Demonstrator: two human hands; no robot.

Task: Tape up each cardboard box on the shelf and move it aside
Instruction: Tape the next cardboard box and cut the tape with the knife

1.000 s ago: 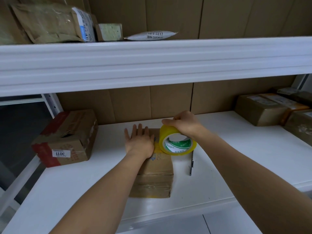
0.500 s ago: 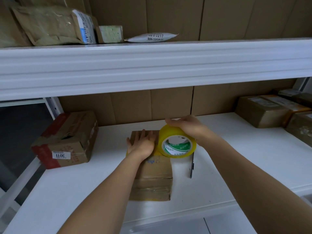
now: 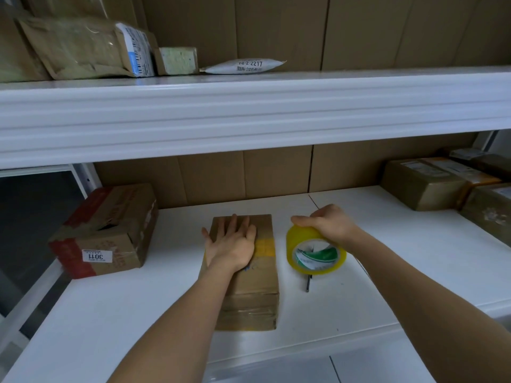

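Observation:
A small brown cardboard box [image 3: 250,297] lies in the middle of the white shelf [image 3: 387,272], with a yellowish strip of tape across its top. My left hand [image 3: 231,243] presses flat on the far half of the box, fingers straight. My right hand [image 3: 330,223] grips a roll of yellow tape [image 3: 315,251] from above, held just right of the box and apart from it. A larger red-and-brown box [image 3: 106,230] with a label reading 3011 sits at the left, its top torn open.
Several taped boxes [image 3: 423,183] stand at the back right of the shelf. A thin dark tool [image 3: 308,283] lies on the shelf below the roll. The upper shelf [image 3: 249,106] overhangs, carrying padded mailers [image 3: 83,48] and a white pouch [image 3: 243,66].
My right hand has carried the tape roll off the box top to the right. My left hand stays pressed on the box.

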